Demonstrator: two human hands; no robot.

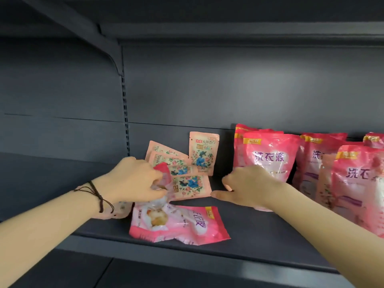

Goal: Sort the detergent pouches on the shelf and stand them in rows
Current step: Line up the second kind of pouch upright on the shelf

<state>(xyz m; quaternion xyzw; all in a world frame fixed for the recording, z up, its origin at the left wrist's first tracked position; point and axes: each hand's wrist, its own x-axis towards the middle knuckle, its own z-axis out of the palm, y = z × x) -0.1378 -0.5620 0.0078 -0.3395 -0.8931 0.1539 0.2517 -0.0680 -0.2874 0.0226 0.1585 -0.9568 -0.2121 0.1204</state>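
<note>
Head: left hand (133, 179) pinches pink pouch (164, 173); right hand (249, 188) at standing pouch (270, 150), grip unclear.

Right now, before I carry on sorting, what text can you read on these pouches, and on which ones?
"NEW": yellow corner tag, front standing pink pouch.
"洗衣液": purple, same pouch; also upside down on the lying pink pouch.
"立白": red logo, upright peach sachet.
All smaller print is too blurred to read.
</note>
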